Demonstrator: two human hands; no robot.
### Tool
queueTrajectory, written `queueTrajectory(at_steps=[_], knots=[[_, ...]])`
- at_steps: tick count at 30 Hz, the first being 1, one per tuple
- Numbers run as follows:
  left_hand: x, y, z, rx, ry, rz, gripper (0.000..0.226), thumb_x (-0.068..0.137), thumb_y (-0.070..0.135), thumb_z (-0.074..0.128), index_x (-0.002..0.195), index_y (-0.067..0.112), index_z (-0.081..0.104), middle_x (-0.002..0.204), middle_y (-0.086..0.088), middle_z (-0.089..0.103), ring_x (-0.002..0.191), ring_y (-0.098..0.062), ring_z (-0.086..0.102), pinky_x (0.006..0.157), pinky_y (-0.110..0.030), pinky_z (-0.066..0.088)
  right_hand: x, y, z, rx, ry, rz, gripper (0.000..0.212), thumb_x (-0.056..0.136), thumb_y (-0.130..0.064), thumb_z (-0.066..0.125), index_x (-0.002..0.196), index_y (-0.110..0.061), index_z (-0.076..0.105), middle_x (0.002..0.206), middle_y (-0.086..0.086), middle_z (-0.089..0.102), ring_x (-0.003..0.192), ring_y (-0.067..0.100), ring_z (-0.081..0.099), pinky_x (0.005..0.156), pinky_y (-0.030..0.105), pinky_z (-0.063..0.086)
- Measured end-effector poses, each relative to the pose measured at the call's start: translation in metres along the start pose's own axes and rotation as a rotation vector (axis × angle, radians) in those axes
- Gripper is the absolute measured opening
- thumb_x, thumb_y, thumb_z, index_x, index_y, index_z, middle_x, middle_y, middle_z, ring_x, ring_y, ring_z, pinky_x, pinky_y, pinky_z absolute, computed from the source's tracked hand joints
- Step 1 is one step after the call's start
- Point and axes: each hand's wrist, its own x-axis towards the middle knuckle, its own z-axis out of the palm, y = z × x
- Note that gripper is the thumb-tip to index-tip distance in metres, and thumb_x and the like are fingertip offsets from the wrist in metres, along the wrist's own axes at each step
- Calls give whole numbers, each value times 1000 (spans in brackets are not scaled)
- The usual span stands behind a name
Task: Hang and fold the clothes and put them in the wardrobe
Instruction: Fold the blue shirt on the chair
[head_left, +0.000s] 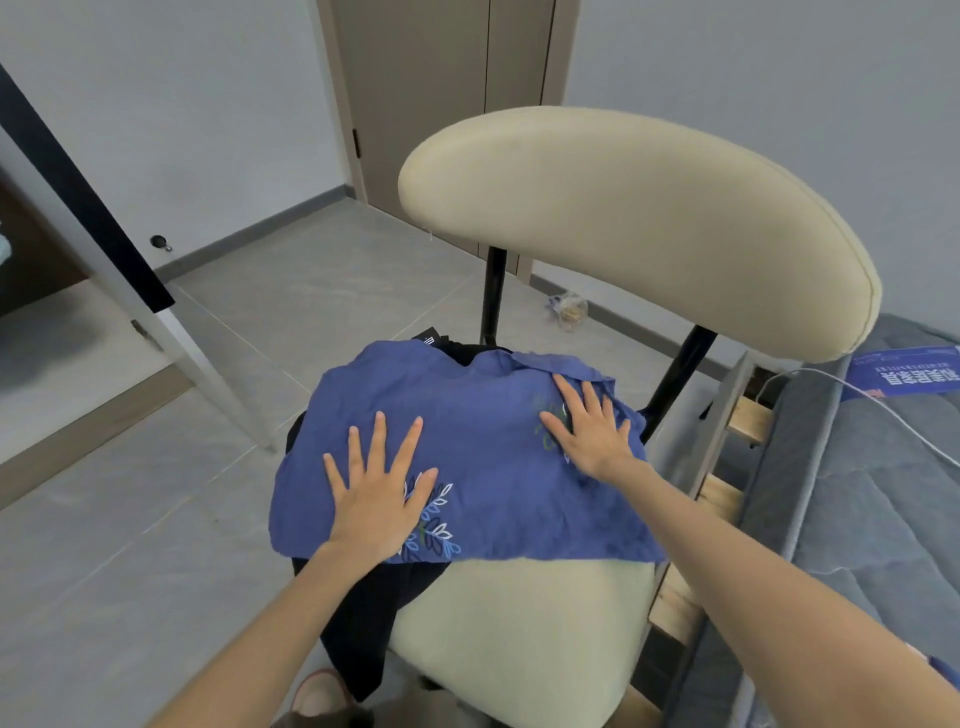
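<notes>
Blue shirt (483, 431) covers much of the black garment (363, 613) beneath.

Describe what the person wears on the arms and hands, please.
Nothing is worn in view. The left hand and right hand carry no gloves, rings or watch; the left forearm and right forearm are bare, no sleeve visible.

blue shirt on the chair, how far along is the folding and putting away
Done: the blue embroidered shirt lies folded on the chair seat. In hand: left hand and right hand press it flat. Left: the black garment under it hangs loose, and neither is in the wardrobe yet.
</notes>
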Motion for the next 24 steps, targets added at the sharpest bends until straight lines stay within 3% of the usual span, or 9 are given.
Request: queueTrajectory(at_steps=[3, 7, 12, 16, 20, 24], knots=[[2, -1, 3, -8, 1, -1, 65, 78, 70, -6, 131, 49, -38, 155, 2, -26, 143, -31, -20, 111, -57, -10, 16, -2, -7, 157, 33, 175, 67, 91, -65, 36, 146, -50, 2, 161, -1, -2, 143, 42, 8, 112, 57, 12], [3, -2, 0, -11, -53, 2, 65, 79, 70, -3, 128, 50, -41, 154, 3, -29, 142, -31, -23, 110, -56, -14, 13, -13, -9, 174, 21, 223, 60, 95, -56, 36, 149, -42, 12, 160, 0, 9, 144, 34, 9, 113, 57, 13], [1, -8, -13, -88, -172, 50, 64, 83, 70, 5, 129, 53, -36, 153, 5, -31, 141, -26, -26, 110, -53, -17, -32, -28, 3, 79, 183, -68, 51, 98, -38, 43, 146, -35, 29, 158, -1, 18, 143, 29, 12, 116, 53, 10], [-18, -29, -27, -112, -244, 195, 80, 69, 85, 11, 130, 56, -32, 147, 10, -37, 141, -22, -27, 114, -46, -14, -84, -20, 14, 95, 173, -238, 49, 93, -38, 54, 139, -33, 42, 150, -7, 31, 135, 22, 25, 112, 43, 25], [-43, -41, -33, 17, -258, 227, 100, 73, 81, 38, 136, 44, -31, 152, 1, -32, 142, -29, -23, 115, -44, -9, -122, 5, 30, -117, -27, -342, 71, 88, -29, 57, 150, -29, 23, 158, -5, 11, 146, 17, 11, 118, 39, 12], [-55, -31, -43, 70, -218, 246, 94, 89, 54, 49, 138, 38, -29, 156, -2, -23, 145, -31, -13, 116, -48, 0, -133, 10, 40, -308, -53, -263, 80, 89, -13, 44, 153, -25, -4, 160, -2, -8, 148, 21, -5, 119, 42, 1]])
